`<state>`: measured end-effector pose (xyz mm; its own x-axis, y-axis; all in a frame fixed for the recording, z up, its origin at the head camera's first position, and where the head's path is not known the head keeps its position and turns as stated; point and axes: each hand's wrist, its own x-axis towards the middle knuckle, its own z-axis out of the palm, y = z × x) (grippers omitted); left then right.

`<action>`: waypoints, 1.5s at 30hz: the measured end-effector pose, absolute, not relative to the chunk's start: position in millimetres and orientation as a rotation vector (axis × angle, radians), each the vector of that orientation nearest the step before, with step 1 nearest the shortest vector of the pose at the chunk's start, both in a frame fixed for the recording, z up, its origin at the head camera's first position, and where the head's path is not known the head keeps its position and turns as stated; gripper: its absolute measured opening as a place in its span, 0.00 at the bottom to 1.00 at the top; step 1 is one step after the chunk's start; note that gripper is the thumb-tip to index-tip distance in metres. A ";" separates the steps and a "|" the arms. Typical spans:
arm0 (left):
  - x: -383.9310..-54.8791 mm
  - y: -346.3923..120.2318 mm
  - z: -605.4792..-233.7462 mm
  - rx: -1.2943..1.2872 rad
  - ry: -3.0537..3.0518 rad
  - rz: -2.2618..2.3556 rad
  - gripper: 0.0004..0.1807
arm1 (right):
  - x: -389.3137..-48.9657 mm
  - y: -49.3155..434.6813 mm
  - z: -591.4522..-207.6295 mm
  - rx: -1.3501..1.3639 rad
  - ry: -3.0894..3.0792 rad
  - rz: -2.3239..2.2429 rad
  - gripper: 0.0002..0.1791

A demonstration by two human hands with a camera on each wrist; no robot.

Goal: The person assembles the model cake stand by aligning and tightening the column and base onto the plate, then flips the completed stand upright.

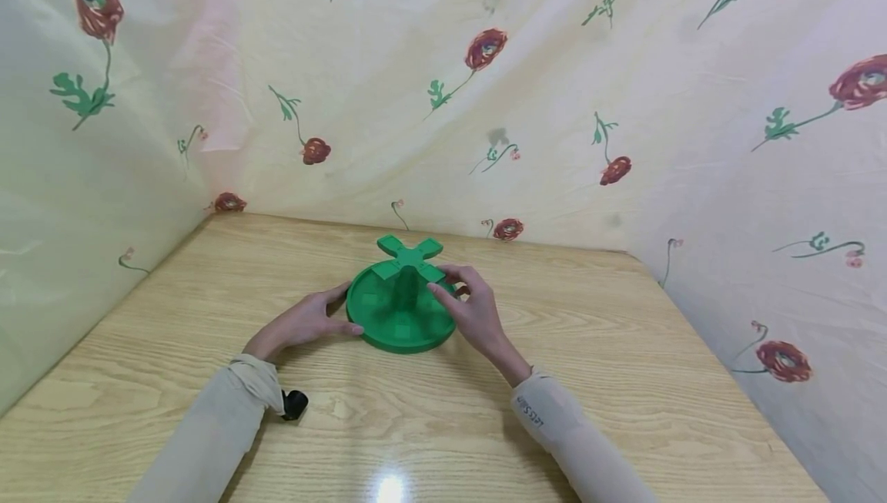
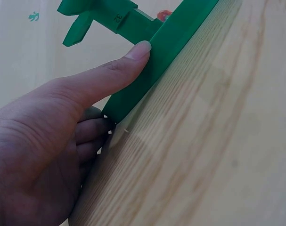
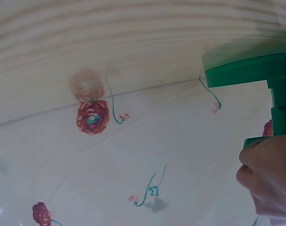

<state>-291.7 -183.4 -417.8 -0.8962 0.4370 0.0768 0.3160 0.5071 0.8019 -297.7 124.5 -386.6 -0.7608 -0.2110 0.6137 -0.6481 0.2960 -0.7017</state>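
Note:
A green plastic stand [image 1: 402,337] sits on the table, with a round, rimmed base, a thick central post and a cross-shaped top [image 1: 409,256]. In the left wrist view the post [image 2: 117,19] bears a small "32". My left hand [image 1: 312,318] holds the base's left edge, thumb along the near side and fingers farther round the rim. At the right, my right hand [image 1: 474,306] pinches one arm of the cross between thumb and fingers. The right wrist view shows curled fingers [image 3: 270,165] at that arm, away from the base [image 3: 246,70]; the thumb is hidden there.
The wood-grained table [image 1: 624,380] extends around the stand. A flower-printed sheet [image 1: 388,87] hangs behind it and along both sides. A small black object [image 1: 294,405] shows at the left sleeve cuff.

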 end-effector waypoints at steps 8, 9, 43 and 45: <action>-291.7 -182.2 -417.3 0.631 2.608 1.344 0.57 | -291.3 120.4 -386.4 0.770 -2.128 1.431 0.15; -292.1 -182.3 -417.6 0.629 2.609 1.345 0.57 | -290.5 119.5 -386.2 0.760 -2.133 1.429 0.15; -291.7 -183.0 -419.2 0.664 2.598 1.362 0.56 | -313.9 129.7 -380.3 0.730 -2.239 1.304 0.26; -291.7 -183.0 -418.9 0.657 2.597 1.363 0.56 | -315.3 129.4 -380.9 0.746 -2.268 1.307 0.27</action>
